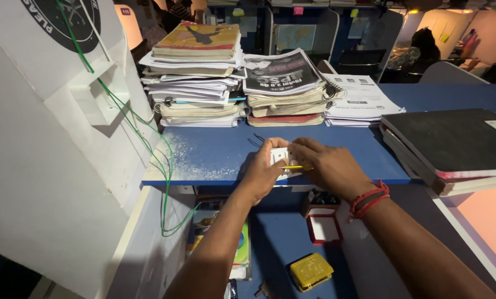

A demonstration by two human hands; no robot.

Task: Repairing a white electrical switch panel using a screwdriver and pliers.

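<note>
Big white panel [43, 166] is filling the left side, green wire [148, 149] trailing down it. Blue desk [220, 155] is carrying paper stacks [195, 83] at the far edge and dark-covered books [453, 147] at the right. Below the near edge, a red open box [324, 228] and a yellow case [311, 270] are sitting on a lower blue surface. Both hands are meeting at the desk's near edge over a small white switch plate [280, 156]. Left hand [264, 169] is curling round the plate's left side, fingers closed on it, bracing it. Right hand [328, 166] is pinching a thin yellow-handled tool [295, 167], likely a small screwdriver. Tool's long axis is running left-right, tip pointing left into the plate. Plate is lying just left of the right hand, touching the left; both hands are about equally near, the left actually gripping.
</note>
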